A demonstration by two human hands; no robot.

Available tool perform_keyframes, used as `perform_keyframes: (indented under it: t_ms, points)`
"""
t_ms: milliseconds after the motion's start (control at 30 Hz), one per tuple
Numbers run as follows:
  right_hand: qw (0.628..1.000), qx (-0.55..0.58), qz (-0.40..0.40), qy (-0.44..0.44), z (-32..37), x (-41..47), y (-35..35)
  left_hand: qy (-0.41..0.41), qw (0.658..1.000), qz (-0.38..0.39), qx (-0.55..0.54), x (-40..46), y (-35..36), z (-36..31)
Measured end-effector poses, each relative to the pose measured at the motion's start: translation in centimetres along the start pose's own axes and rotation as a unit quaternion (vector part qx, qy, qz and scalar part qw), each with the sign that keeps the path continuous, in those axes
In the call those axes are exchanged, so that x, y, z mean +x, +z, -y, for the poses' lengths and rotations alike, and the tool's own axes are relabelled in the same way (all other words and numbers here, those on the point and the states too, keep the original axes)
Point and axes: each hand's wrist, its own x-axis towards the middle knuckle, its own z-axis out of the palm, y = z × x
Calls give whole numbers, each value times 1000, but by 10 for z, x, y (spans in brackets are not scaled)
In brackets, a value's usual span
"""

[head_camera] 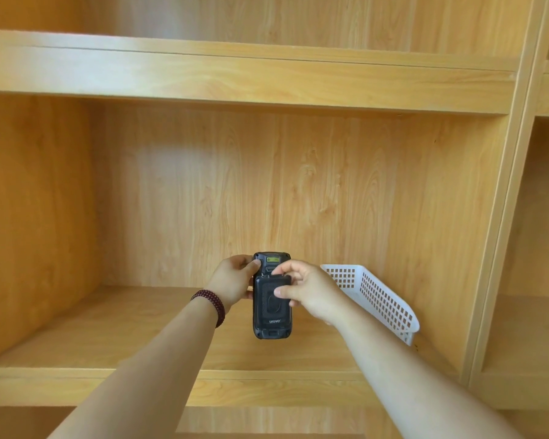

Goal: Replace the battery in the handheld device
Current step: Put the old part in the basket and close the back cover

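Handheld device (271,324) is held up in the air in front of the wooden shelf (114,331), back side toward the camera, long axis upright, "urovo" logo near its lower end. Left hand (235,282) grips the device's left edge, fingers curled round it, thumb (255,264) pressed on the upper back next to the small yellow-green label (272,259). Right hand (308,291) is at the device's right side, holding the back cover (268,304): thumb flat on the cover's middle, other fingers curled over the cover's top right corner. Cover's top edge looks slightly proud of the device body; can't tell if it is latched or loose. Battery itself not visible behind the cover. Dark red bead bracelet (211,304) on the left wrist, just left of the device. White perforated plastic basket (377,299) sits on the shelf to the right of the device, partly hidden by the right hand and forearm, against the shelf's back panel.
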Motion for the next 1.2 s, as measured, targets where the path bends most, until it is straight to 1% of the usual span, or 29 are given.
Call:
perform_keyframes:
  t_ms: [100, 367, 533, 767, 967, 1200]
  points:
    - [1000, -29, 2, -6, -4, -1, 2, 2, 1000, -4, 13, -1, 1, 0]
    - [998, -38, -32, -34, -9, -4, 3, -3, 1000, -14, 16, -2, 2, -4]
    - [996, -66, -33, -56, -5, -9, 2, -1, 1000, -18, 11, -2, 1, -7]
    - [993, -107, -24, -50, -1, -10, -2, 9, 1000, -16, 20, -3, 2, -9]
    - [994, -100, -24, -27, -4, -11, -2, 20, 999, -16, 36, -4, 6, -7]
    - [983, -139, -91, -76, -12, -11, 3, 19, 999, -9, 34, -5, 8, -5]
